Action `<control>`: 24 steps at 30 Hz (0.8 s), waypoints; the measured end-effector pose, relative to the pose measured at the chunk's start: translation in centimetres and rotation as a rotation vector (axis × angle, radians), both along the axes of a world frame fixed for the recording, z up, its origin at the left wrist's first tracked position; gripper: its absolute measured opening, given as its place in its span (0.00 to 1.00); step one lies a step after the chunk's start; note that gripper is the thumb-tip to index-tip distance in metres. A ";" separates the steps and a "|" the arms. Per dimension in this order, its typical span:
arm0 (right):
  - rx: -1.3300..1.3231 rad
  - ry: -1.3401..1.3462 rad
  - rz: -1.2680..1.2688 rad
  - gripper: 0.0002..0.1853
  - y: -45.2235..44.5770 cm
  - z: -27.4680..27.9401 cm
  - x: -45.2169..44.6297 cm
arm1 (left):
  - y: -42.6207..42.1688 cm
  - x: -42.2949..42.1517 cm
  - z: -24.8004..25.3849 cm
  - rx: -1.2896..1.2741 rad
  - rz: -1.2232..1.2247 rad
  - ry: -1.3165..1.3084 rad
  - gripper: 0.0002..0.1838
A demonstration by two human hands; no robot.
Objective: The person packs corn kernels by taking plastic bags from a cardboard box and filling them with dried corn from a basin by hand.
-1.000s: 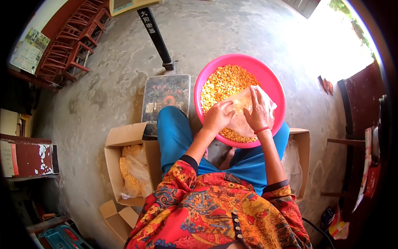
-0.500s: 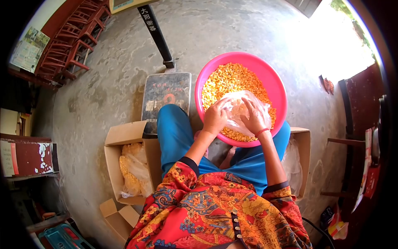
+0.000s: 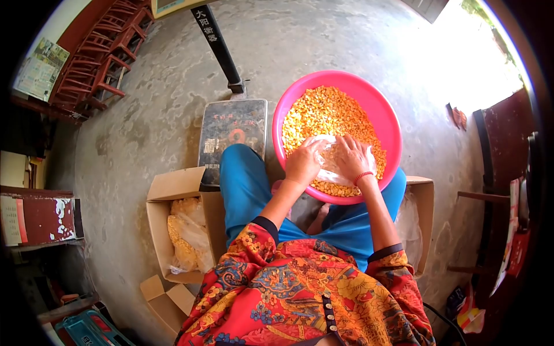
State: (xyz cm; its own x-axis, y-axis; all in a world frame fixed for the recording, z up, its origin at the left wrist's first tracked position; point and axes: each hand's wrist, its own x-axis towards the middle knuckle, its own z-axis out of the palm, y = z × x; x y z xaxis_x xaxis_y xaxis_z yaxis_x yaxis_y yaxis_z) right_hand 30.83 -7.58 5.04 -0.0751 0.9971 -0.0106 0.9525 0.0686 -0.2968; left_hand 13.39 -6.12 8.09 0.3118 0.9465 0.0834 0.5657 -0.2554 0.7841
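A pink basin (image 3: 394,138) full of yellow-orange corn kernels (image 3: 326,115) stands in front of me, between my knees. Over the kernels in its near part is a clear plastic bag (image 3: 330,160), its mouth pulled wide. My left hand (image 3: 302,164) grips the bag's left edge, fingers curled over it. On the other side my right hand (image 3: 353,161), with a red bracelet at the wrist, has its fingers bent over the bag's right edge. Kernels show through or inside the bag; I cannot tell which.
A platform scale (image 3: 234,135) with a black post lies left of the basin. By my left leg, a cardboard box (image 3: 158,222) holds bags of kernels; another box (image 3: 426,225) with plastic bags is at my right. Red wooden chairs (image 3: 107,72) line the far left wall.
Both hands have lowered the bag closer to the kernels, and it looks flatter and wider at the mouth. My right hand's fingers have closed in over its edge.
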 end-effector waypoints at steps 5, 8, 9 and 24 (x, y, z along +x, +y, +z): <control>0.053 0.073 -0.009 0.28 -0.4 -0.3 0.5 | 0.3 0.2 -1.8 0.024 0.009 0.022 0.22; 0.024 0.053 -0.020 0.29 -0.3 0.4 0.4 | 0.4 0.1 -1.6 0.024 -0.015 0.013 0.23; -0.007 0.092 -0.033 0.29 0.0 0.6 0.7 | 0.3 0.1 -1.3 0.005 -0.014 0.020 0.24; 0.284 0.240 0.034 0.21 11.2 -0.8 -2.3 | -0.1 0.0 -1.3 0.003 -0.094 0.129 0.22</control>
